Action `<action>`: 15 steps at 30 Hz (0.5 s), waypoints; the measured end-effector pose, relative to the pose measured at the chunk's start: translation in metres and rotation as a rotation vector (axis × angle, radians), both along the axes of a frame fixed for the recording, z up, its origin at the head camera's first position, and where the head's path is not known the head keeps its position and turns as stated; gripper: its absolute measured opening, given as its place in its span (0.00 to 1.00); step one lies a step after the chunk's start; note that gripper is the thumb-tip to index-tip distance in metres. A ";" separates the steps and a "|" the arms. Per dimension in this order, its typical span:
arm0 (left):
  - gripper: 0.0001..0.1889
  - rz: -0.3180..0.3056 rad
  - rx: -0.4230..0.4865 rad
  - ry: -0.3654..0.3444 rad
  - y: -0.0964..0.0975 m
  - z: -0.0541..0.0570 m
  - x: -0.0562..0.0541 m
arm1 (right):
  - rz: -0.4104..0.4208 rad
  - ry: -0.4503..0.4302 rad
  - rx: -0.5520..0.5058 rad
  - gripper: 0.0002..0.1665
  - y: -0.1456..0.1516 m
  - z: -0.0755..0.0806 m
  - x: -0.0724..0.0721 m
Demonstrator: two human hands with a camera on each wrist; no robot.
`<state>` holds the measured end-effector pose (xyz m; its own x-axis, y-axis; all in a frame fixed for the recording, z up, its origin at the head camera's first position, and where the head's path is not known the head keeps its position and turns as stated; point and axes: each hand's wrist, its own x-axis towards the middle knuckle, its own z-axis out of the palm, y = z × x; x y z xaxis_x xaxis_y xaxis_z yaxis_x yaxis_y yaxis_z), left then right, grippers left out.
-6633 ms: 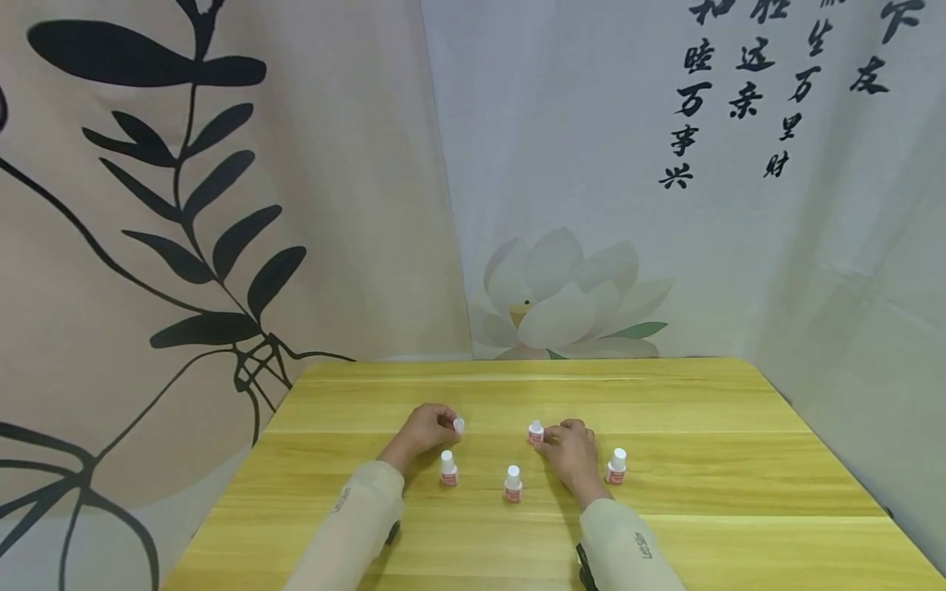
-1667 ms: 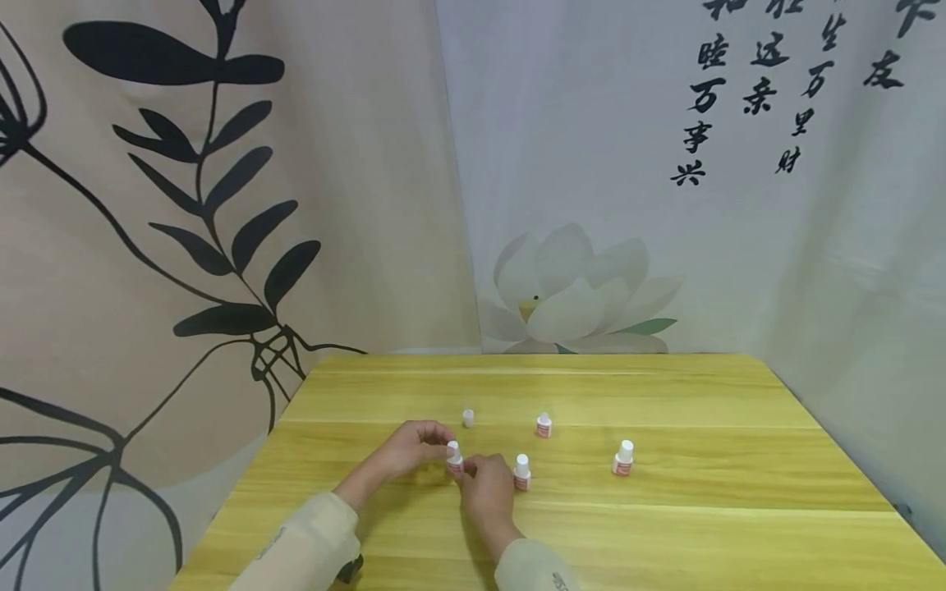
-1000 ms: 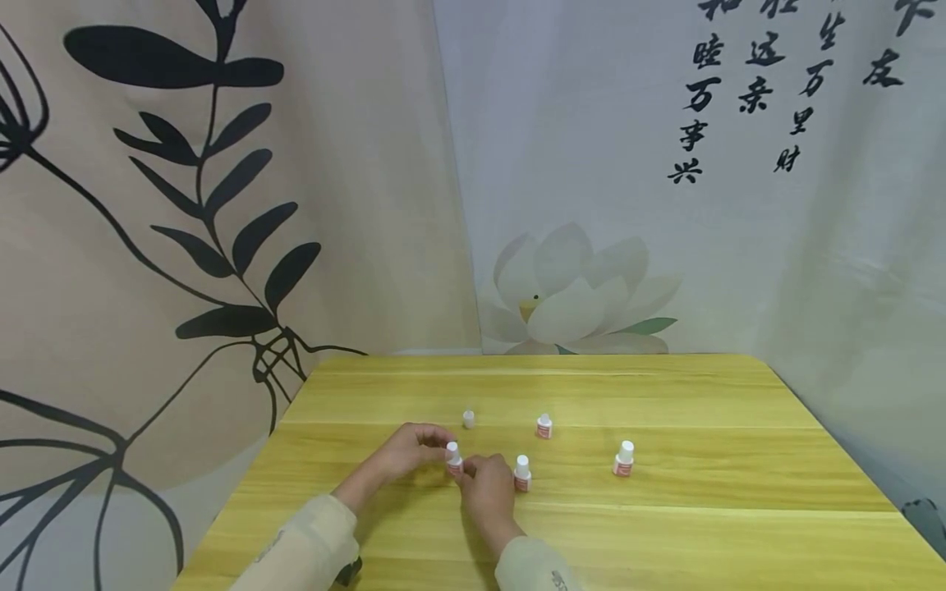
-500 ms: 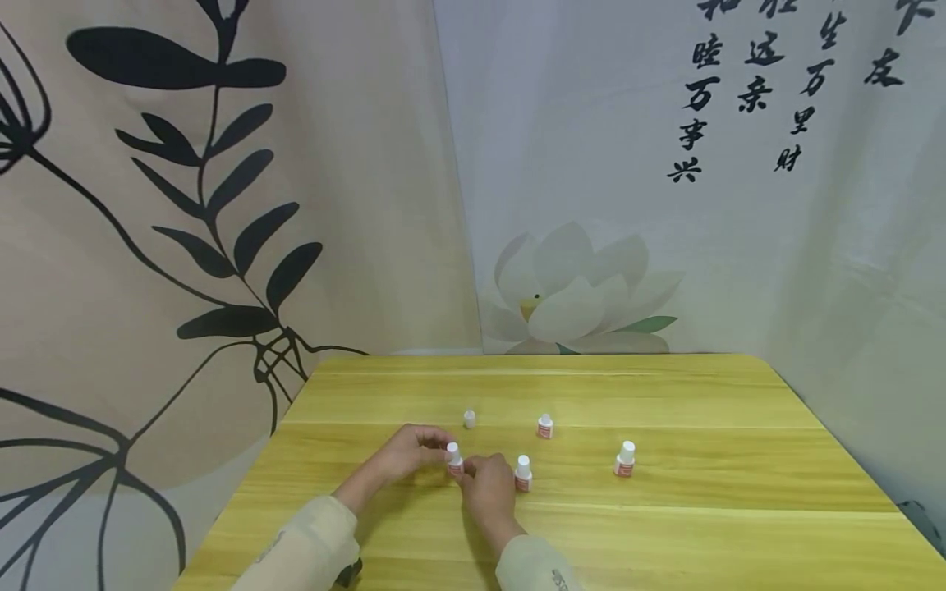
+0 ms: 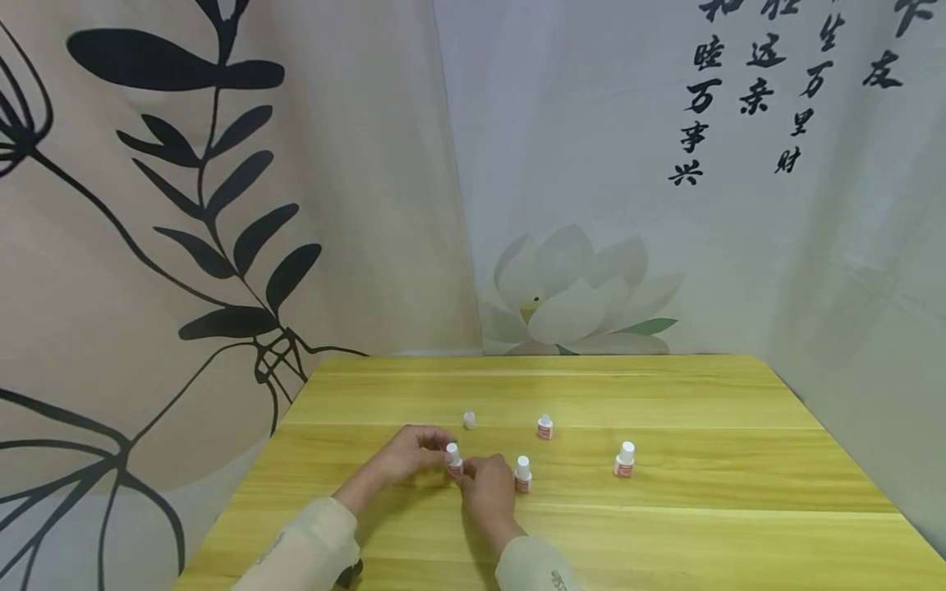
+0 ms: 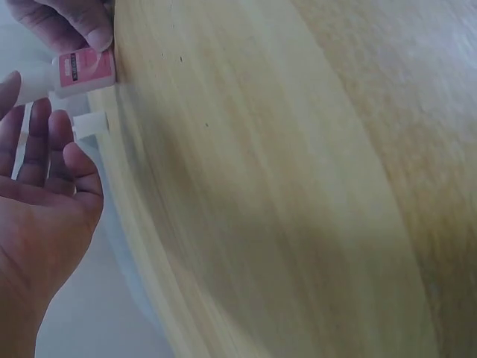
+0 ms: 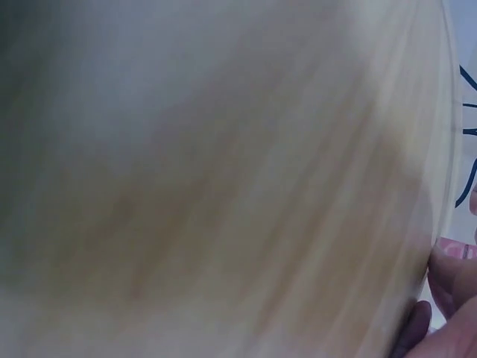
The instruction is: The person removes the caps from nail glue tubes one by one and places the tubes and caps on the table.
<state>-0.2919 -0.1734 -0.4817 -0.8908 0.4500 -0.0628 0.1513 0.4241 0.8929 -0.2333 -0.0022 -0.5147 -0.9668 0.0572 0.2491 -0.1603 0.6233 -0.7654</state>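
Note:
A small white dropper bottle (image 5: 454,469) with a pink-red label stands upright between my hands. My left hand (image 5: 417,451) has thumb and fingers at its white cap (image 5: 452,449), and the left wrist view shows the thumb against that cap (image 6: 33,83). Lower down, my right hand (image 5: 489,492) pinches the bottle body; its fingertips (image 6: 97,39) press on the label in the left wrist view. Only part of the right hand (image 7: 451,298) and a sliver of the pink label (image 7: 451,248) appear in the right wrist view.
A loose white cap (image 5: 469,420) sits on the wooden table (image 5: 702,542) behind the hands. Farther right is an uncapped bottle (image 5: 544,428) with its narrow tip showing. Two capped bottles stand nearby, one bottle (image 5: 523,476) beside the right hand, another bottle (image 5: 624,461) farther right.
Earlier, my left hand held the loose cap and my right hand the uncapped bottle; both now stand released. Both hands moved to the left bottle and have kept nearly the same pose since.

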 end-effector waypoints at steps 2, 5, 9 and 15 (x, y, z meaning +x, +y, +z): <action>0.16 -0.008 -0.008 0.002 -0.001 -0.001 -0.004 | -0.006 -0.003 0.000 0.04 -0.002 -0.002 -0.003; 0.15 -0.014 -0.016 0.007 -0.003 -0.001 -0.008 | -0.015 0.023 0.021 0.04 -0.003 -0.004 -0.008; 0.13 -0.014 -0.022 0.013 -0.004 -0.002 -0.014 | -0.025 0.063 0.044 0.04 -0.005 -0.005 -0.013; 0.13 -0.013 -0.007 0.018 -0.005 -0.004 -0.023 | -0.028 0.095 0.060 0.03 -0.008 -0.004 -0.020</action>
<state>-0.3153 -0.1785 -0.4854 -0.8861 0.4608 -0.0499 0.1730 0.4286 0.8868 -0.2530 -0.0102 -0.5192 -0.9368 0.0661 0.3435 -0.2125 0.6726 -0.7089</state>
